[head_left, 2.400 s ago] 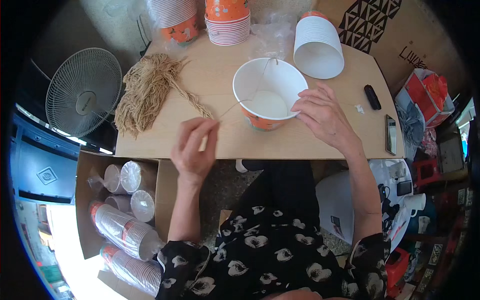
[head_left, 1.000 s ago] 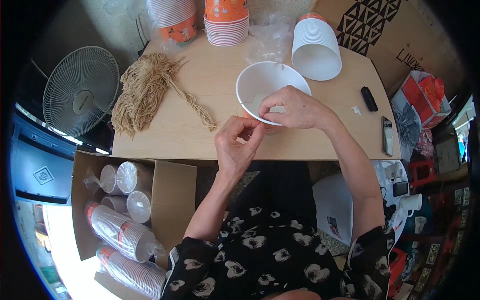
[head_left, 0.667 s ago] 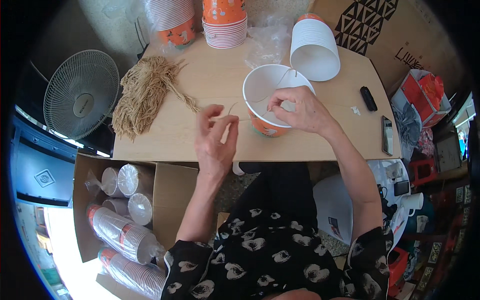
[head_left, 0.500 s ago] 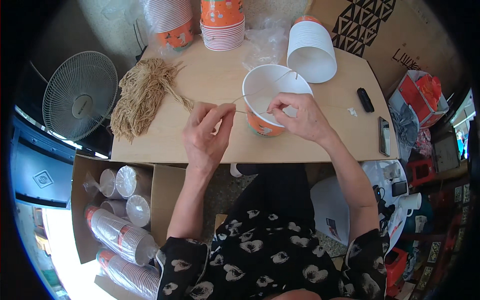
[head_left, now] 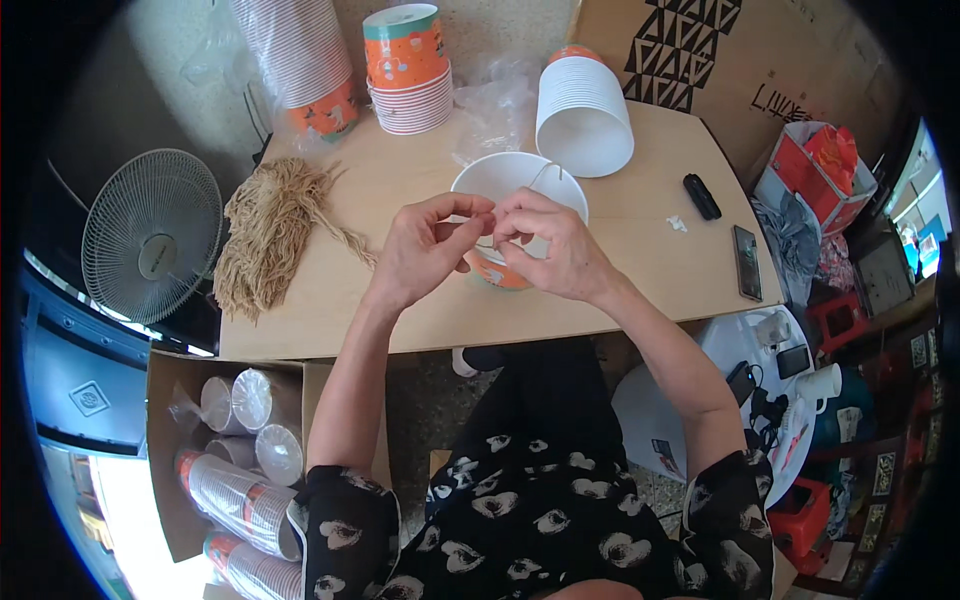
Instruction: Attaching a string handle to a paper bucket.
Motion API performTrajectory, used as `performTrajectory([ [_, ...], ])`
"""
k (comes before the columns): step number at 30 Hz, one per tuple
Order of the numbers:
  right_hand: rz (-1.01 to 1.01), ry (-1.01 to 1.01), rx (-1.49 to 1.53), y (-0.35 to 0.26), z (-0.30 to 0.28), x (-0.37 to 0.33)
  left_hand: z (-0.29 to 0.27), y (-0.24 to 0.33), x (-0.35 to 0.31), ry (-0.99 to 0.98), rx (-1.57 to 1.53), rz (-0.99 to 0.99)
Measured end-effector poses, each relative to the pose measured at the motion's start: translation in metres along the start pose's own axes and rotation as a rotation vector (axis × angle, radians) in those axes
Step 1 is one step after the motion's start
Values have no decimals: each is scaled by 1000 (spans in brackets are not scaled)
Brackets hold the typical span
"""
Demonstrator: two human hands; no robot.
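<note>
At the far rim of the white-lined orange tub, stood upright on the table, a thin cord appears already attached, while the near-side fastening is judged to be unfinished. Over that near side, the left hand and right hand are held nearly touching, fingertips pinched narrow, apparently on the cord, with both forearms angled inward.

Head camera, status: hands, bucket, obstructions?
Left hand, right hand: fingers pinched at cord. Bucket upright, near rim partly hidden by hands. No other obstruction seen.
</note>
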State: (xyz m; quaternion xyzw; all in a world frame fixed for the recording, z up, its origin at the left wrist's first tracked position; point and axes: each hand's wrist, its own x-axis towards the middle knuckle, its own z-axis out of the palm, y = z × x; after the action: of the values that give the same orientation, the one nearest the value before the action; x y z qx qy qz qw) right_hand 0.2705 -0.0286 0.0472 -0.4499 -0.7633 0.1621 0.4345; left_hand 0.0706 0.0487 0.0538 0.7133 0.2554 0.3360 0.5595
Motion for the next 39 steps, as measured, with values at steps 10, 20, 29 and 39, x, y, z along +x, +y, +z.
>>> performTrajectory([
  [10,56,131,302,22,-1,0,-6,-1,2,-139,76,-61],
  [20,-151,115,-260,-11,3,-11,2,1,-9,-47,68,-85],
  [29,-156,93,-466,-18,-5,-20,5,0,-18,-65,47,-95],
  [39,18,64,73,-11,0,-14,4,5,-20,-150,12,-30],
])
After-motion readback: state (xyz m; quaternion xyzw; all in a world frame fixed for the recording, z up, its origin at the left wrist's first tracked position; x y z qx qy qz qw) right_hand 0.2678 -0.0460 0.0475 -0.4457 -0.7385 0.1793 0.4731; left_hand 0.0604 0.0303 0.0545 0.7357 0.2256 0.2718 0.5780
